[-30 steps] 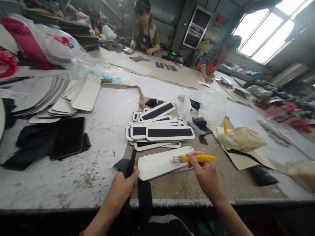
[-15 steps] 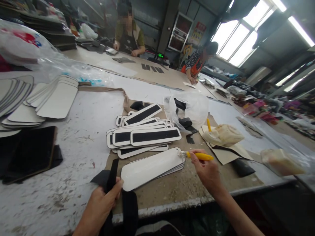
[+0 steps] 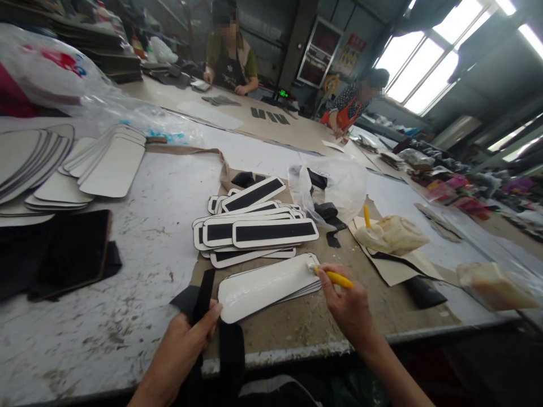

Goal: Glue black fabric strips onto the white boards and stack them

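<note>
My right hand [image 3: 348, 305] grips a yellow-handled brush [image 3: 333, 276] whose bristles touch the right end of a glossy white oblong panel [image 3: 263, 285]. That panel tops a thin stack near the table's front edge. My left hand [image 3: 182, 345] pinches a black strip [image 3: 204, 294] just left of the panel, and more black strips hang over the edge [image 3: 231, 350]. Behind the panel lies a pile of white panels with black strips stuck on them [image 3: 254, 229].
A glue-caked pot [image 3: 392, 234] with a second yellow brush stands to the right on paper. A clear plastic bag [image 3: 335, 183] holds black strips. Bare white panels [image 3: 106, 164] and black sheets [image 3: 72, 251] lie at left. Two people work at the table's far end.
The brush has slid from the middle of the white panel to its right end. My left hand stays on the black strip. The view has swung slightly.
</note>
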The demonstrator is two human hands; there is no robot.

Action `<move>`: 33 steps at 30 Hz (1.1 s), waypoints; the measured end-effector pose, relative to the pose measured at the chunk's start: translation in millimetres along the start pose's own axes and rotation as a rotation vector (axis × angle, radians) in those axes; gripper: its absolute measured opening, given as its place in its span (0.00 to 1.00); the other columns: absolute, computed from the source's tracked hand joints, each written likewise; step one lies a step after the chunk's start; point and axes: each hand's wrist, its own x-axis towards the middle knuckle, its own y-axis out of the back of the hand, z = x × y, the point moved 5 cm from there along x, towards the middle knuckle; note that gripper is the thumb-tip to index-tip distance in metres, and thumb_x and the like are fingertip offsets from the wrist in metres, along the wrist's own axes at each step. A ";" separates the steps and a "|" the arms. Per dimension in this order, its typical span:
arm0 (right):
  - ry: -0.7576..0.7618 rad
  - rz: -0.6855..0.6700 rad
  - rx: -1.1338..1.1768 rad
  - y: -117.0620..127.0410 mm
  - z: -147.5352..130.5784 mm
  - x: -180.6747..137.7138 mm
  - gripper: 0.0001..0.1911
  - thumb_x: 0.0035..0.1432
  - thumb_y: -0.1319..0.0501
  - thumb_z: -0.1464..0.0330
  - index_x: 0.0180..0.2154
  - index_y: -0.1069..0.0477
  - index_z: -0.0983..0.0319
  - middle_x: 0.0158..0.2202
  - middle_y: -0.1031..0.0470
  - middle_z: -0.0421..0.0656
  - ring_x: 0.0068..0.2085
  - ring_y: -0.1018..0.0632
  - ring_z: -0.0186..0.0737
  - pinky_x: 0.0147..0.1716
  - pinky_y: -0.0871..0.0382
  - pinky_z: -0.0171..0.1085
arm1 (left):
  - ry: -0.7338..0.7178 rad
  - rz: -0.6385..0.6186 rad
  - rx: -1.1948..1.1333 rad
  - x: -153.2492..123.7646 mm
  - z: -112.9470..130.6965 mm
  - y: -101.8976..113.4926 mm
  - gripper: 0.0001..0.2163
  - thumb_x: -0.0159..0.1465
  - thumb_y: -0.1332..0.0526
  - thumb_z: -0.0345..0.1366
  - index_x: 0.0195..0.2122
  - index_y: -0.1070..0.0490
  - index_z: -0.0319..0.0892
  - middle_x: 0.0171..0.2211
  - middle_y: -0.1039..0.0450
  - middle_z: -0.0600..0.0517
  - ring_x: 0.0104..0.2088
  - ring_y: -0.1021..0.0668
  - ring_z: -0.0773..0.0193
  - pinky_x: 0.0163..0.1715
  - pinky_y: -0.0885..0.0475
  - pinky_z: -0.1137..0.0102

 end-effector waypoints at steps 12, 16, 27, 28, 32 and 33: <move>-0.457 -0.104 0.746 -56.4 -49.0 -34.8 0.15 0.59 0.40 0.57 0.36 0.26 0.63 0.27 0.26 0.41 0.27 0.24 0.36 0.31 0.27 0.36 | 0.027 -0.023 -0.035 -6.7 16.9 -2.0 0.25 0.46 0.35 0.59 0.25 0.37 0.41 0.15 0.44 0.60 0.16 0.43 0.72 0.16 0.48 0.75; -0.533 0.089 0.802 -27.7 -19.2 -21.3 0.16 0.54 0.35 0.56 0.36 0.25 0.63 0.31 0.24 0.43 0.27 0.26 0.34 0.30 0.28 0.35 | -0.012 -0.033 -0.029 -7.6 22.0 1.2 0.26 0.50 0.38 0.61 0.18 0.40 0.41 0.13 0.48 0.60 0.15 0.44 0.73 0.16 0.50 0.75; -0.388 -0.239 0.724 -12.4 -45.4 -12.0 0.20 0.60 0.43 0.52 0.29 0.29 0.62 0.29 0.28 0.42 0.33 0.27 0.37 0.36 0.32 0.35 | 0.065 -0.208 -0.241 -62.8 40.2 -6.9 0.21 0.54 0.35 0.54 0.33 0.29 0.39 0.16 0.44 0.60 0.16 0.45 0.75 0.16 0.50 0.77; -0.393 -0.361 0.717 -22.7 -54.3 -17.2 0.21 0.60 0.44 0.51 0.29 0.29 0.62 0.28 0.28 0.42 0.31 0.27 0.36 0.33 0.32 0.34 | 0.089 -0.274 -0.258 -70.3 39.8 -14.2 0.20 0.55 0.36 0.54 0.32 0.29 0.39 0.16 0.44 0.60 0.16 0.45 0.75 0.16 0.49 0.76; -0.444 -0.573 0.770 -57.0 -82.8 -40.2 0.20 0.54 0.38 0.51 0.28 0.31 0.62 0.21 0.32 0.37 0.24 0.32 0.32 0.25 0.36 0.31 | 0.113 -0.417 -0.302 -87.8 33.1 -40.4 0.19 0.57 0.37 0.53 0.31 0.29 0.40 0.14 0.45 0.60 0.15 0.45 0.74 0.15 0.49 0.76; -0.466 -0.588 0.798 -62.6 -86.7 -44.9 0.20 0.52 0.36 0.52 0.27 0.32 0.62 0.20 0.34 0.36 0.22 0.33 0.31 0.24 0.37 0.31 | 0.109 -0.430 -0.305 -89.2 31.2 -45.2 0.19 0.57 0.37 0.54 0.29 0.30 0.40 0.13 0.45 0.60 0.15 0.46 0.74 0.15 0.49 0.75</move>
